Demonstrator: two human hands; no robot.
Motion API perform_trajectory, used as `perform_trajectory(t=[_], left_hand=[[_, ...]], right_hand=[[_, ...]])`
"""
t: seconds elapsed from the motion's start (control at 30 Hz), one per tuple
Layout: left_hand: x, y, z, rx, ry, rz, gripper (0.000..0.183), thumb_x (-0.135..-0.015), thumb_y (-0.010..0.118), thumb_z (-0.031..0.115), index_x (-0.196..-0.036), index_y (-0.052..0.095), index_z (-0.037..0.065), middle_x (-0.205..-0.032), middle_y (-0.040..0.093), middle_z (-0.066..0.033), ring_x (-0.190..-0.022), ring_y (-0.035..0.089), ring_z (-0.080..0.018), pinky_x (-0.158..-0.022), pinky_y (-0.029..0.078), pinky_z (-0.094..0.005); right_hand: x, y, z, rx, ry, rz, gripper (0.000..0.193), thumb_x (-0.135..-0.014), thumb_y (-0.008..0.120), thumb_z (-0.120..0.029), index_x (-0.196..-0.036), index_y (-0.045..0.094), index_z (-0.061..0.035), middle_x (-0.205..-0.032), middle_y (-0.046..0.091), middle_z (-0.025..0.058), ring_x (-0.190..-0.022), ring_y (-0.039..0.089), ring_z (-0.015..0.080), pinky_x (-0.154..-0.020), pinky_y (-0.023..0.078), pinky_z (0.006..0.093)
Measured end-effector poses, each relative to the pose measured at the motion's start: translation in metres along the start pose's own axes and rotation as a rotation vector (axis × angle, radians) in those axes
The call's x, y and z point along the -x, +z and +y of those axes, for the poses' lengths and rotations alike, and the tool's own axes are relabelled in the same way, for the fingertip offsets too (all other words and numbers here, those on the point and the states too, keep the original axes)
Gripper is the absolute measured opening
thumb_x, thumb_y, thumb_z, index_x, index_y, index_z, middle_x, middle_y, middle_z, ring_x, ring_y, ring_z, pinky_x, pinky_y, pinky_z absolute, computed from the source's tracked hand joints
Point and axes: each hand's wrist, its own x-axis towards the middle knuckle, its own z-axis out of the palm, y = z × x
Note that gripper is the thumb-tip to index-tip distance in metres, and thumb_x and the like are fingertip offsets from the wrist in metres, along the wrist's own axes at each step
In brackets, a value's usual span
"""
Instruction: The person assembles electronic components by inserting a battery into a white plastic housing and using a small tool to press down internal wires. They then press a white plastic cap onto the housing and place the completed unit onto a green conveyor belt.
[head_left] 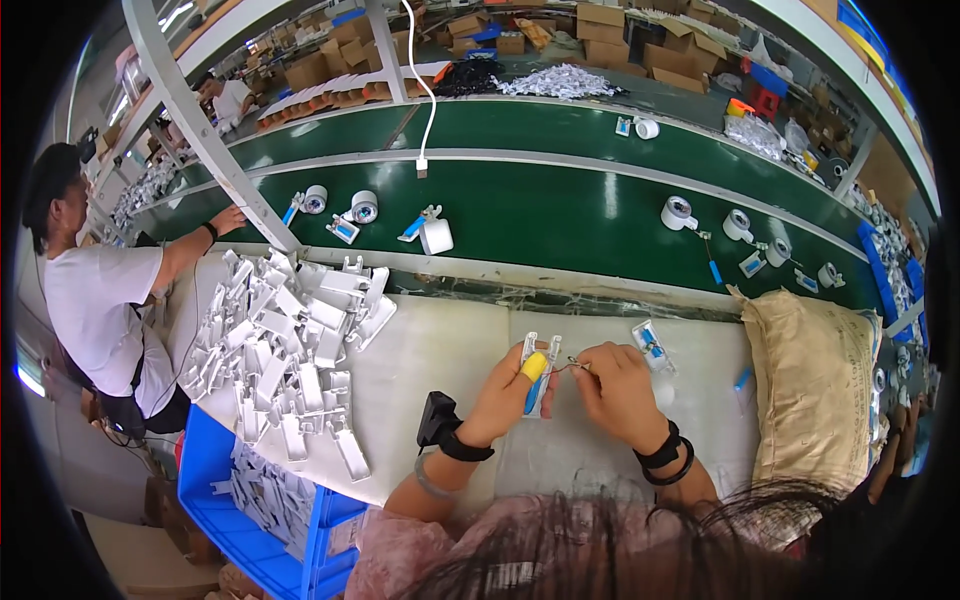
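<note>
My left hand (494, 404), a yellow cover on its thumb, is closed around a white plastic housing (555, 348). A blue cylindrical part (533, 396) lies inside that housing. Thin wires (571, 364) run from it toward my right hand (620, 390), whose fingertips pinch their end. Just beyond my right hand, a second white housing with a blue part (653, 346) rests on the pale work surface (455, 345). A small blue piece (742, 379) lies farther right.
White housings (275, 325) are heaped at left, above a blue bin (200, 470) of grey-white parts. A brown sack (812, 400) stands right. Beyond, a green conveyor (560, 220) carries round white units (678, 212). A white cable (430, 105) hangs above it. Another person (95, 290) works at far left.
</note>
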Motion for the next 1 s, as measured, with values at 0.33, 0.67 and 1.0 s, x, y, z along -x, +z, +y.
perform_trajectory(t=[0.33, 0.67, 1.0], left_hand=[[0.004, 0.006, 0.003, -0.013, 0.105, -0.004, 0.035, -0.096, 0.041, 0.007, -0.131, 0.038, 0.004, -0.088, 0.056, -0.0064, -0.065, 0.054, -0.0111, -0.051, 0.048, -0.0272], [0.008, 0.01, 0.009, -0.128, 0.2, -0.074, 0.039, -0.093, 0.043, 0.006, -0.132, 0.038, 0.002, -0.093, 0.056, -0.0064, -0.071, 0.054, -0.0125, -0.057, 0.048, -0.0272], [0.015, 0.016, 0.016, -0.267, 0.207, -0.085, 0.039, -0.091, 0.04, 0.001, -0.131, 0.04, 0.001, -0.087, 0.053, -0.0044, -0.071, 0.05, -0.0106, -0.063, 0.046, -0.0264]], right_hand=[[-0.001, 0.0, -0.002, -0.257, -0.008, 0.044, 0.022, -0.077, 0.073, 0.0, -0.096, 0.065, -0.005, -0.084, 0.064, 0.0069, -0.08, 0.06, 0.026, -0.072, 0.05, 0.0334], [0.001, 0.008, -0.002, -0.162, -0.194, 0.132, 0.023, -0.074, 0.073, 0.002, -0.094, 0.066, -0.0069, -0.084, 0.064, 0.0073, -0.083, 0.06, 0.0281, -0.085, 0.048, 0.0427], [0.001, 0.008, -0.005, -0.124, -0.219, 0.208, 0.025, -0.07, 0.075, 0.002, -0.09, 0.067, -0.0085, -0.084, 0.057, 0.0066, -0.086, 0.057, 0.0293, -0.082, 0.047, 0.0402]])
